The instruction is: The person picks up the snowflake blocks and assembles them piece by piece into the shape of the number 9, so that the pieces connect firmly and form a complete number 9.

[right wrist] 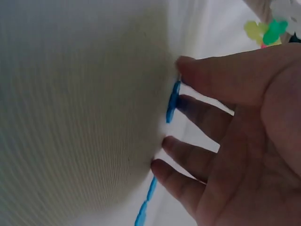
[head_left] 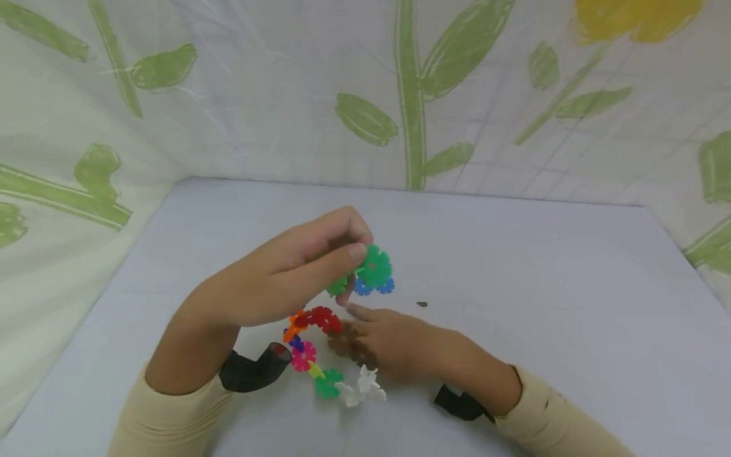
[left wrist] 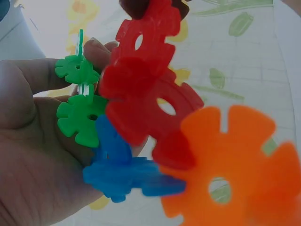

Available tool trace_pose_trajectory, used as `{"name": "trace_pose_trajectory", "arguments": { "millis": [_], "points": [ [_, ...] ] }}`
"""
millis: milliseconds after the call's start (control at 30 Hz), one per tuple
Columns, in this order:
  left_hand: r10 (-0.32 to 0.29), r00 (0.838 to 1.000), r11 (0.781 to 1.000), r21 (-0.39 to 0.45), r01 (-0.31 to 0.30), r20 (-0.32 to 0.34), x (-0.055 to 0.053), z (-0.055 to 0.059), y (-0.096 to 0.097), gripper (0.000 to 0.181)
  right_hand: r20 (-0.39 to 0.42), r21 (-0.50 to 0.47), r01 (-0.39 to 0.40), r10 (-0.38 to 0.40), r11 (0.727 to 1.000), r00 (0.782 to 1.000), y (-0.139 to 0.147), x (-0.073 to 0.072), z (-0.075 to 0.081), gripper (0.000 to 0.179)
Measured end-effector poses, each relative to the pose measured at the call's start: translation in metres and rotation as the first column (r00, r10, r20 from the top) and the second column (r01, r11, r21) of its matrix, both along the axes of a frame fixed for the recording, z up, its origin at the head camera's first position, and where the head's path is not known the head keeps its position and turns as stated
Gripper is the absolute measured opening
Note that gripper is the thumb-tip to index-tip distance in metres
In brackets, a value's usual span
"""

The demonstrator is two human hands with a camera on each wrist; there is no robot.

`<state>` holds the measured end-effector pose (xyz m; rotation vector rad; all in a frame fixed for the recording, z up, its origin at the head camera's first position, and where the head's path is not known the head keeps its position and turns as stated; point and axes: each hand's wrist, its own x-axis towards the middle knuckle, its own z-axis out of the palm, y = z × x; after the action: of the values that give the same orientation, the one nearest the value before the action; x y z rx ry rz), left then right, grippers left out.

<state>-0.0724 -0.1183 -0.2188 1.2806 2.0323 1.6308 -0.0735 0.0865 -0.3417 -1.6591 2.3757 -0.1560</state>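
My left hand [head_left: 285,270], raised above the table, pinches linked green flower-shaped plastic pieces [head_left: 375,266] between thumb and fingers. A multicoloured chain of similar pieces hangs below it, with red [head_left: 325,319], orange [left wrist: 225,146], pink [head_left: 304,356], brown [head_left: 345,341] and white [head_left: 368,381] ones. Blue pieces [left wrist: 127,174] of it cross in front of the left palm. Low at the tabletop, my right hand [head_left: 402,339] pinches a single blue piece [right wrist: 173,102] between thumb and forefinger. Its other fingers touch the surface. The brown pieces partly cover this hand in the head view.
More blue pieces [head_left: 386,285] lie on the white table [head_left: 514,266] beyond the hands. A small dark scrap [head_left: 422,304] is right of them. Black curved mounts [head_left: 257,369] sit at both wrists. A leaf-patterned curtain [head_left: 274,114] stands behind the table.
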Motion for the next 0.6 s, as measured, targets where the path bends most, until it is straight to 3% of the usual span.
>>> {"name": "trace_pose_trajectory", "arguments": {
  "millis": [133,267,333,400,533,600],
  "points": [
    [-0.011,1.0,1.0,0.012,0.011,-0.022,0.001,-0.001,0.0,0.014,-0.072,-0.04,0.026,-0.029,0.999,0.997,-0.005,0.004,-0.001,0.045],
    [0.005,0.999,1.0,0.003,-0.005,-0.033,0.0,-0.001,-0.001,0.012,0.004,-0.117,0.153,-0.154,0.981,0.988,-0.005,0.005,0.0,0.029],
    [0.026,0.999,1.0,-0.004,-0.026,-0.043,0.0,-0.001,-0.001,0.01,0.053,-0.084,0.224,-0.22,0.971,0.974,-0.003,0.004,0.0,0.024],
    [0.062,0.996,0.998,-0.008,-0.063,-0.06,0.0,-0.002,-0.002,0.009,0.144,-0.048,0.305,-0.296,0.951,0.944,0.002,0.003,0.001,0.018],
    [0.152,0.982,0.988,0.005,-0.152,-0.113,-0.001,-0.003,-0.001,0.008,0.302,0.012,0.444,-0.427,0.896,0.853,0.013,0.001,0.005,0.019],
    [0.198,0.97,0.98,0.009,-0.199,-0.141,0.0,-0.003,0.0,0.006,0.329,0.047,0.472,-0.46,0.88,0.825,0.017,-0.001,0.008,0.019]
  ]
}}
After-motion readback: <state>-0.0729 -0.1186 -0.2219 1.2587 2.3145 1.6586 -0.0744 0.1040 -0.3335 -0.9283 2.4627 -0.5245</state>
